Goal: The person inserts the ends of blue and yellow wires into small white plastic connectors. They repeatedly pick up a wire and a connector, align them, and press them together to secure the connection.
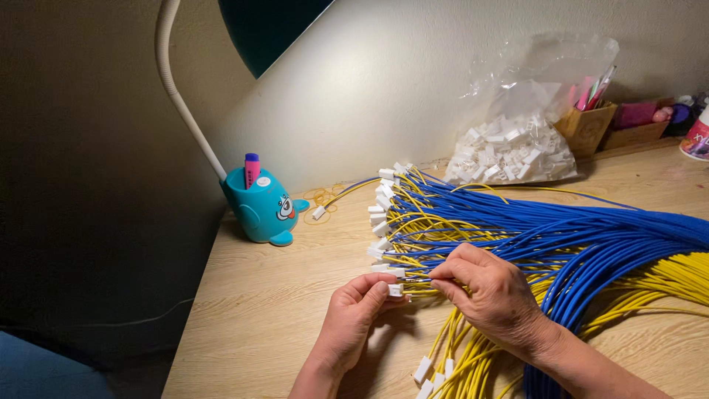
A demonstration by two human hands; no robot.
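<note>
Pinching a white plug onto a wire end, both hands close together

From my feed the left hand (pixel 353 316) has its grip closed on a small white connector (pixel 395 290), and the right hand (pixel 493 294) just beside it pinches a yellow wire (pixel 413 280) whose tip meets that connector. Above and right of the grip spreads the blue and yellow wire bundle (pixel 561 236). Bare tabletop (pixel 258 310) lies left of the grip, out to its left edge.

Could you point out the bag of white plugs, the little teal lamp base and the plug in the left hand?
bag of white plugs (pixel 509 151), head view, heap inside.
teal lamp base (pixel 260 210), head view, body.
white plug (pixel 395 290), head view, its end.
</note>
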